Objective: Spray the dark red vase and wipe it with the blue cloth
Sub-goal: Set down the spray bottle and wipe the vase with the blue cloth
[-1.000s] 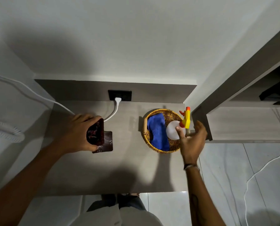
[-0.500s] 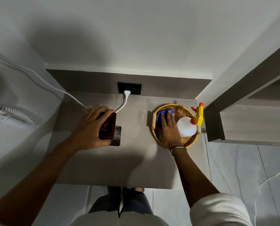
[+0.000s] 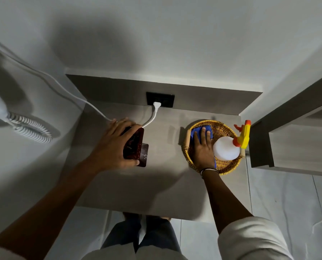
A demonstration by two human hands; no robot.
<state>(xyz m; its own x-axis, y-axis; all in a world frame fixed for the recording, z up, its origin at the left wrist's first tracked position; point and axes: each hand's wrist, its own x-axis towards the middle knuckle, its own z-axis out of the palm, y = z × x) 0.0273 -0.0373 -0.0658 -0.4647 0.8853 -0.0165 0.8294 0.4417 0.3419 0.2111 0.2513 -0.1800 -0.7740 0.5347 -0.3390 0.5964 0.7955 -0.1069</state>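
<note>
The dark red vase (image 3: 134,145) stands on a small dark coaster on the grey shelf (image 3: 162,184), and my left hand (image 3: 113,145) is wrapped around its left side. In the round wicker basket (image 3: 229,167) at the right lies the blue cloth (image 3: 195,133). My right hand (image 3: 203,149) lies flat on that cloth, fingers spread over it, covering most of it. The white spray bottle (image 3: 226,148) with a yellow and orange trigger head stands in the basket just right of my right hand.
A white plug (image 3: 156,105) sits in a black wall socket behind the vase, its cable running close to my left hand. A coiled white cord (image 3: 31,128) hangs at the left. A grey cabinet (image 3: 297,147) stands right of the basket.
My right hand let go of the spray bottle, which now stands in the basket, and moved left onto the blue cloth. My left hand kept hold of the vase.
</note>
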